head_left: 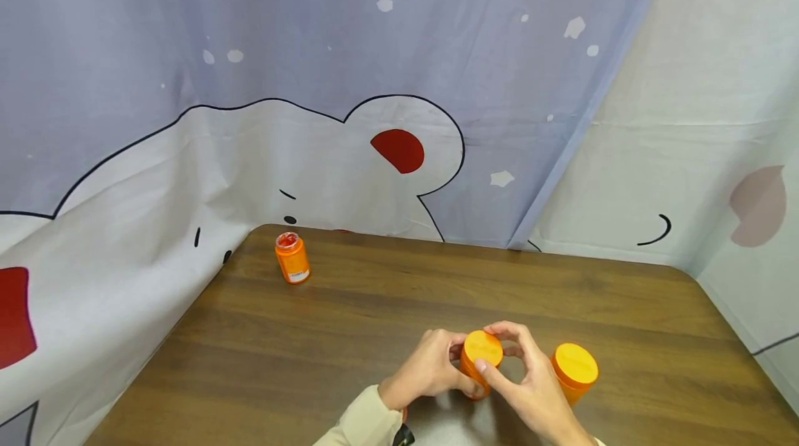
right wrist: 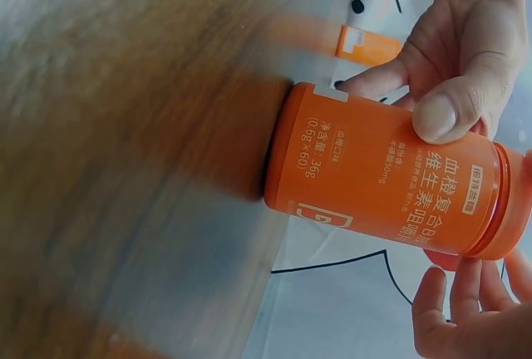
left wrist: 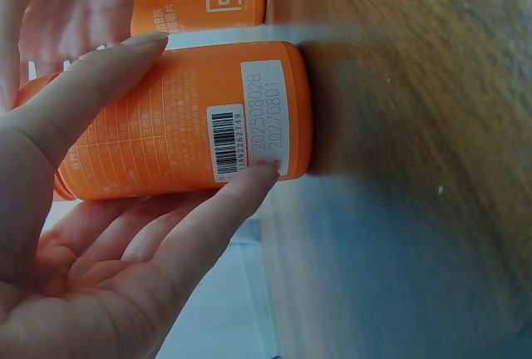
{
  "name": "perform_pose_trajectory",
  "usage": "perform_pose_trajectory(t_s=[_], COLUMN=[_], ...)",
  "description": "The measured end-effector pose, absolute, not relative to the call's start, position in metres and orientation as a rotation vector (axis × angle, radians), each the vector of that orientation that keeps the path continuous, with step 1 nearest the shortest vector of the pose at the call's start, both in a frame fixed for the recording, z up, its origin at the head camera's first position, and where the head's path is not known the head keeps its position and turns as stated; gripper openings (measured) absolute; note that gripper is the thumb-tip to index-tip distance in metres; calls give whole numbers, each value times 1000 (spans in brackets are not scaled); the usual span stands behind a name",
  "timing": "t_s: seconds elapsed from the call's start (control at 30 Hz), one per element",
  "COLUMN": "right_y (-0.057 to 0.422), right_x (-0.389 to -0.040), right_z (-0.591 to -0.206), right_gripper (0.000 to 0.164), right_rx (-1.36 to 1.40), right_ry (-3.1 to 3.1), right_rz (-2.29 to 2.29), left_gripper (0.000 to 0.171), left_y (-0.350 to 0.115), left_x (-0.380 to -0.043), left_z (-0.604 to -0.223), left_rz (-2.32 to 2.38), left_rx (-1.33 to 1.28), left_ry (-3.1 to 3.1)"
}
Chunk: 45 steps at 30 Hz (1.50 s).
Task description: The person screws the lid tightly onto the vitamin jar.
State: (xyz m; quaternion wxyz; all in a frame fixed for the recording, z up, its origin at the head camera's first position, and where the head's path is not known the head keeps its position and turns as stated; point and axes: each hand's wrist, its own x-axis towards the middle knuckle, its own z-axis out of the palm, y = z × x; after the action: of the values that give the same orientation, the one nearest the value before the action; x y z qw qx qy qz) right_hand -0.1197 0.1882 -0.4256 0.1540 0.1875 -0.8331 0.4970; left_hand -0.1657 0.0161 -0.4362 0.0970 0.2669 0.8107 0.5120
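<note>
An orange pill bottle (head_left: 467,368) with a yellow-orange lid (head_left: 483,347) stands upright on the wooden table between both hands. My left hand (head_left: 431,366) grips its body, thumb on the near side and fingers around the other. My right hand (head_left: 530,383) holds the lid, with the thumb at its near edge and the forefinger at its far edge. A barcode and printed dates show on the bottle body (left wrist: 150,126) in the left wrist view. Right of my right hand stands a second orange bottle (head_left: 574,366), its lid on, partly hidden behind the hand.
A third orange bottle (head_left: 292,262), lidless with red around its mouth, stands at the table's back left. A printed curtain (head_left: 324,161) hangs along the back and sides of the wooden table (head_left: 387,286). Something pale lies on the table below the hands.
</note>
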Motion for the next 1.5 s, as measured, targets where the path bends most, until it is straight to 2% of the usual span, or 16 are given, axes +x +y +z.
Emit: perform_pose_trajectory(t_s=[0.37, 0.63, 1.2, 1.5], right_y=[188, 190, 187, 188], right_x=[-118, -120, -119, -120], right_z=[-425, -424, -430, -429], right_gripper=[65, 61, 50, 50], right_rx=[584, 733, 511, 737], right_ry=[-2371, -2311, -2391, -2262], right_rz=[1476, 1505, 1467, 1682], left_gripper=[42, 39, 43, 40], left_y=[15, 15, 15, 15], left_x=[-167, -167, -166, -165], left_z=[-438, -437, -437, -436], left_rz=[1542, 1516, 1519, 1495], left_rx=[811, 815, 794, 797], left_ry=[2371, 2412, 2389, 2423])
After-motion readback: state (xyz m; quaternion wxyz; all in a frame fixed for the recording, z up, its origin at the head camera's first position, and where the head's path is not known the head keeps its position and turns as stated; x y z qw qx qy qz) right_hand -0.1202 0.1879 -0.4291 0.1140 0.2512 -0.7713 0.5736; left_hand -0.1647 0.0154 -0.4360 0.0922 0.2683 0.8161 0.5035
